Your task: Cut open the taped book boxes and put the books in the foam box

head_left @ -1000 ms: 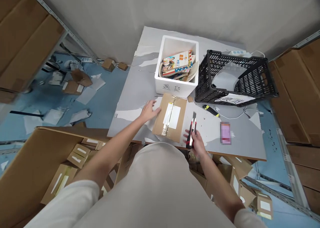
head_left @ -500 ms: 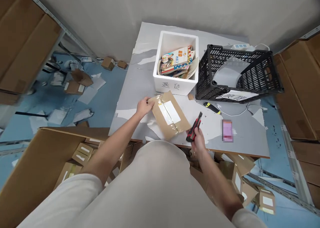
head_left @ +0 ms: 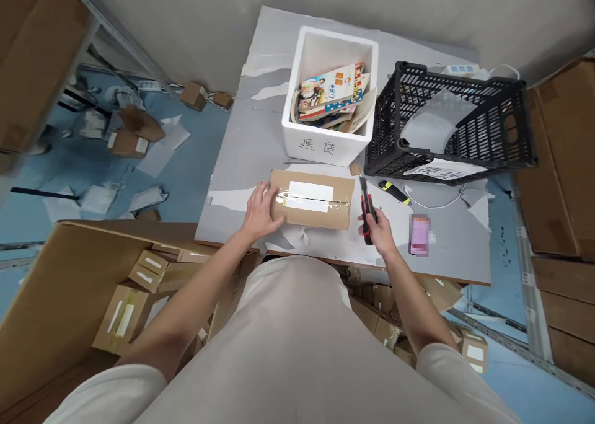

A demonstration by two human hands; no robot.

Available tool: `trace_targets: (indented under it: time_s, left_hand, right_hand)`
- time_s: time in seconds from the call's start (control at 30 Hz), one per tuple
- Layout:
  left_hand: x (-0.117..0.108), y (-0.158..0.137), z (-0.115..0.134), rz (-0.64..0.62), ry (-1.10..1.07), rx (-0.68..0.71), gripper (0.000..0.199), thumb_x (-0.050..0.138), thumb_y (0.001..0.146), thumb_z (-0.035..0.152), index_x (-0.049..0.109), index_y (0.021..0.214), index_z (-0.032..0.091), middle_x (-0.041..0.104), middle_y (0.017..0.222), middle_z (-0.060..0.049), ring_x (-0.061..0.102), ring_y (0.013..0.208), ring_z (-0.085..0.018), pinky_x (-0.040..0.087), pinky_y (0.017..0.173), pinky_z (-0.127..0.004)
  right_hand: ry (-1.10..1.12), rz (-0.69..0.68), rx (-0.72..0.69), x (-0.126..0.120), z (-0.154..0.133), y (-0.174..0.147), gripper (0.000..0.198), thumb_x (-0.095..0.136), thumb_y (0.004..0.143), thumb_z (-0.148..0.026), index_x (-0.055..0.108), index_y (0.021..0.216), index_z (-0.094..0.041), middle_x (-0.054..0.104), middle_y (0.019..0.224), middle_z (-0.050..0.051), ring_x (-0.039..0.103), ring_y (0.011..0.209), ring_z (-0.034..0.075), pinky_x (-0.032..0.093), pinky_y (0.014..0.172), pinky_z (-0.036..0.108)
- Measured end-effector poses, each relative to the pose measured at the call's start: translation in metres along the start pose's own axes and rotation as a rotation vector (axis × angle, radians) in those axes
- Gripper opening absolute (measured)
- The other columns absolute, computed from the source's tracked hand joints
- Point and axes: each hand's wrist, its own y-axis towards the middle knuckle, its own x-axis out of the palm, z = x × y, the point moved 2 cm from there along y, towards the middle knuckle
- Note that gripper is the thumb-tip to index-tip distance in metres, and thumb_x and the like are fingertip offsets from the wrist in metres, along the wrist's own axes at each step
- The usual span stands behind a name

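Note:
A taped cardboard box [head_left: 341, 216] with a white label lies flat near the table's front edge. My left hand [head_left: 260, 213] grips its left end, thumb at the near corner and fingers toward the far one. In my right hand [head_left: 380, 230] is a red and black utility knife [head_left: 367, 216], held just off the box's right end with its tip pointing away from me. Clear tape runs along the middle of the box and over the label.
Behind the box stand a white foam box [head_left: 325, 145] of books and a black plastic crate [head_left: 446, 157]. A yellow and black cutter [head_left: 394, 192], a white cable and a phone [head_left: 419, 235] lie to the right. A large carton [head_left: 56, 300] of parcels stands at lower left.
The cardboard box was tilted and held up; it has turned and now lies flat, lengthwise across the table. My right hand has shifted slightly right and up with the utility knife, clear of the box.

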Motion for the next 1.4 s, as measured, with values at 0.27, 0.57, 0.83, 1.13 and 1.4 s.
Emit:
trace_targets:
  time_s: [0.27, 0.57, 0.83, 1.13, 1.4]
  left_hand:
    - [0.017, 0.02, 0.024, -0.216, 0.25, 0.105, 0.126, 0.064, 0.049, 0.08, 0.022, 0.148, 0.015, 0.016, 0.155, -0.023, 0.006, 0.142, -0.044, 0.016, 0.109, -0.058]
    - [0.018, 0.021, 0.022, -0.206, 0.228, 0.052, 0.129, 0.068, 0.044, 0.08, 0.025, 0.148, 0.017, 0.017, 0.155, -0.019, 0.008, 0.142, -0.044, 0.038, 0.099, -0.052]
    - [0.025, 0.02, 0.016, -0.193, 0.167, 0.038, 0.134, 0.072, 0.04, 0.077, 0.02, 0.149, 0.018, 0.014, 0.156, -0.019, 0.006, 0.141, -0.047, 0.037, 0.1, -0.056]
    - [0.026, 0.02, 0.014, -0.176, 0.156, 0.072, 0.134, 0.07, 0.041, 0.079, 0.021, 0.149, 0.017, 0.016, 0.155, -0.019, 0.007, 0.142, -0.045, 0.03, 0.106, -0.054]
    - [0.022, 0.018, 0.015, -0.167, 0.191, 0.094, 0.128, 0.069, 0.044, 0.079, 0.025, 0.147, 0.017, 0.018, 0.155, -0.02, 0.009, 0.142, -0.044, 0.019, 0.11, -0.055]
  right_hand:
    - [0.068, -0.17, 0.1, -0.007, 0.011, -0.043, 0.078, 0.06, 0.08, -0.052, 0.028, 0.147, -0.029, 0.062, 0.082, -0.002, 0.055, 0.046, 0.008, 0.046, 0.042, 0.024]
    - [0.031, -0.296, 0.173, -0.026, 0.01, -0.045, 0.078, 0.064, 0.078, -0.046, 0.031, 0.147, -0.029, 0.059, 0.067, -0.006, 0.051, 0.041, 0.007, 0.04, 0.037, 0.019]
    - [-0.061, -0.517, 0.226, -0.049, 0.011, -0.043, 0.069, 0.064, 0.08, -0.041, 0.04, 0.143, -0.026, 0.06, 0.06, -0.006, 0.048, 0.039, 0.007, 0.038, 0.037, 0.02]
    - [-0.071, -0.564, 0.28, -0.062, 0.014, -0.056, 0.065, 0.065, 0.078, -0.038, 0.046, 0.139, -0.027, 0.064, 0.064, -0.004, 0.049, 0.041, 0.008, 0.041, 0.038, 0.022]
    - [-0.127, 0.055, 0.172, -0.094, 0.051, -0.046, 0.08, 0.058, 0.077, -0.051, 0.029, 0.147, -0.026, 0.065, 0.079, -0.001, 0.054, 0.047, 0.012, 0.047, 0.047, 0.027]
